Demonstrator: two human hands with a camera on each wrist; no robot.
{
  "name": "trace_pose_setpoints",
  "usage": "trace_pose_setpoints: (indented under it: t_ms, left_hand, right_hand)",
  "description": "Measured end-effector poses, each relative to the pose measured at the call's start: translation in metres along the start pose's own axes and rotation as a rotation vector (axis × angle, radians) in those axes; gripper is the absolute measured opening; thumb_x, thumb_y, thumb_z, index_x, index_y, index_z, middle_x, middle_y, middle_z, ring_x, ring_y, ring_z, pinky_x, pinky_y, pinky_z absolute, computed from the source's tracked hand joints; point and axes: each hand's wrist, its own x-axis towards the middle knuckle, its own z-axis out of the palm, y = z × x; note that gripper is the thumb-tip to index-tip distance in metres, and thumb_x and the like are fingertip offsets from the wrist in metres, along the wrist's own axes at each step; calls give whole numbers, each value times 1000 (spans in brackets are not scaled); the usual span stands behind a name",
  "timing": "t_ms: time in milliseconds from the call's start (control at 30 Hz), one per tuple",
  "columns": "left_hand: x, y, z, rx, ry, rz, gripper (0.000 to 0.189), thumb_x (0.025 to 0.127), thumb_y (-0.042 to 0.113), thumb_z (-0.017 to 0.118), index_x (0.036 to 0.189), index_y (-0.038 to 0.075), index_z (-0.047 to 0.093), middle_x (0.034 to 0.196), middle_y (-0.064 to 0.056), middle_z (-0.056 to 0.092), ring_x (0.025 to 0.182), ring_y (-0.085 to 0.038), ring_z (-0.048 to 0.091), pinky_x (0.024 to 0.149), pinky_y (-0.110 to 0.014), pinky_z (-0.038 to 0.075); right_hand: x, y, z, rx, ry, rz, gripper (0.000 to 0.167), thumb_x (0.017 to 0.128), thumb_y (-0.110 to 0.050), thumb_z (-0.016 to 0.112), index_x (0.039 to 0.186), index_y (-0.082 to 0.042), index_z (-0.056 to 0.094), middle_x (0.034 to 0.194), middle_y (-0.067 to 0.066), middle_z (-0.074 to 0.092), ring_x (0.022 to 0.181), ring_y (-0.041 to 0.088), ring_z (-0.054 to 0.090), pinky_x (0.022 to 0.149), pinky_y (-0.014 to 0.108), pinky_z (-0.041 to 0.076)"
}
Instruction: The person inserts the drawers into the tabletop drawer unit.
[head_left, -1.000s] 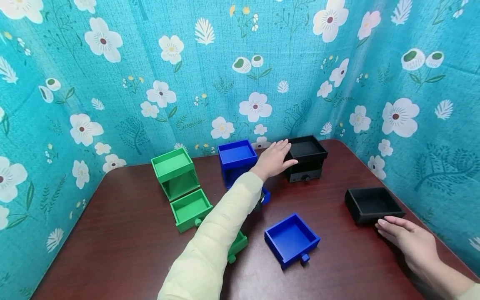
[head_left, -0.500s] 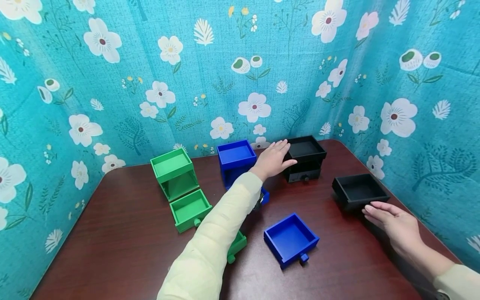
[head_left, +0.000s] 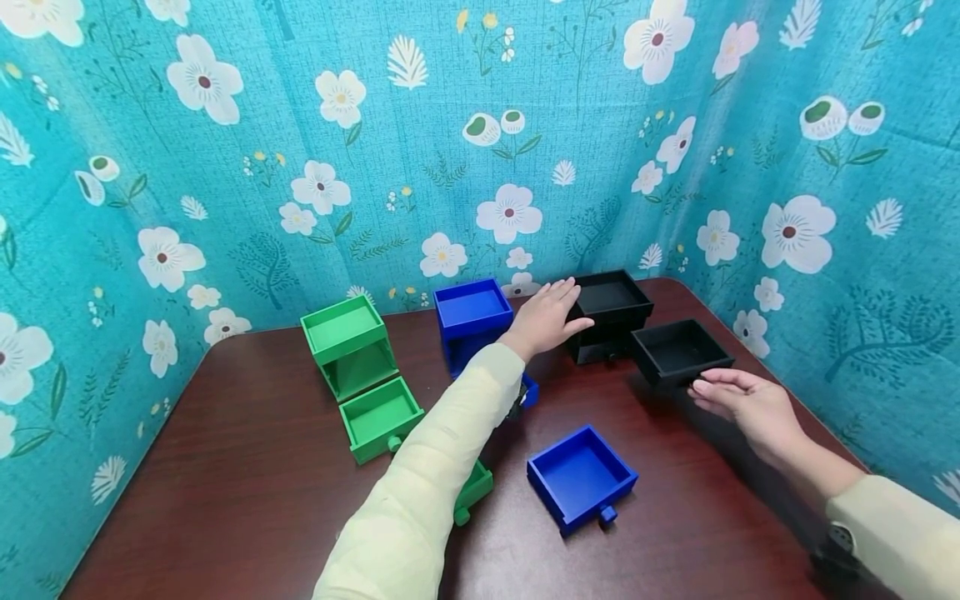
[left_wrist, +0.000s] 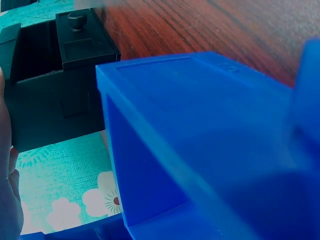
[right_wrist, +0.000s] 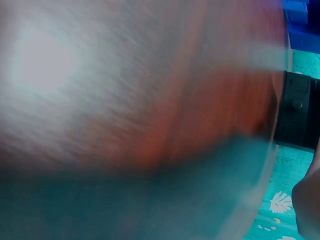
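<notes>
My left hand (head_left: 549, 317) lies against the left side of the black cabinet (head_left: 617, 319), fingers straight and thumb spread. In the left wrist view, that cabinet (left_wrist: 47, 107) has an open upper slot above a lower drawer front with a round knob (left_wrist: 77, 21). My right hand (head_left: 753, 412) pinches the front of a loose black drawer (head_left: 678, 350) between thumb and fingers. The drawer is raised, slightly tilted, its back corner close to the cabinet's right front. The knob side of this drawer is hidden by the fingers. Part of the right hand (right_wrist: 306, 205) shows in the right wrist view.
A blue cabinet (head_left: 472, 310) stands beneath the left forearm, partly hidden. Left of it is a green cabinet (head_left: 348, 333) with a green drawer (head_left: 382, 417) before it. A blue drawer (head_left: 581, 479) and a half-covered green drawer (head_left: 475, 492) lie nearer. Floral cloth (head_left: 450, 108) borders the table.
My right hand has carried the black drawer leftward and away from me, from the table's right side to beside the black cabinet. The left hand keeps its place.
</notes>
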Motion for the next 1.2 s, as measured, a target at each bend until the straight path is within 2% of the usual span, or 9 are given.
trace_pose_setpoints:
  t_ms: [233,333,533,733,967,1200]
  left_hand:
    - [0,0,-1,2,2,1,72,100,57,38,153,9,31,158,-6,26,145,-17,20,115,-25,2]
    - [0,0,-1,0,2,0,72,100,57,38,153,9,32,158,-6,26,145,-16,19,115,-25,2]
    - [0,0,0,2,0,1,72,100,57,38,153,9,31,158,-6,25,145,-16,19,115,-25,2]
    - [0,0,-1,1,-5,-1,72,100,57,39,153,9,31,158,-6,25,146,-16,18,115,-25,2]
    - [-1,1,-2,3,-16,-9,72,100,57,38,154,10,30,159,-5,24,146,-15,17,116,-26,2]
    - [-2,2,-3,7,-20,-5,72,100,57,37,154,9,29,159,-6,24,146,-15,17,116,-26,2]
  right_hand:
    - [20,-6,-3,-119,-60,45,12,90,-5,69,100,-10,72,93,3,74,88,18,71,77,30,56]
    - [25,-6,-5,-133,-88,44,12,90,-3,69,101,-9,72,93,3,74,88,18,71,78,31,56]
    - [31,-1,-4,-90,-121,7,14,90,3,67,98,-7,73,92,5,74,86,17,72,78,34,56]
    - [32,6,0,-91,-92,27,13,89,1,68,96,-9,73,90,4,74,85,16,72,78,34,55]
    - [33,13,6,-61,-105,30,13,89,2,68,97,-7,72,90,5,73,86,19,72,79,34,55]
    - [35,20,9,-80,-99,40,10,90,-2,68,98,-8,71,92,4,73,88,18,72,79,33,55]
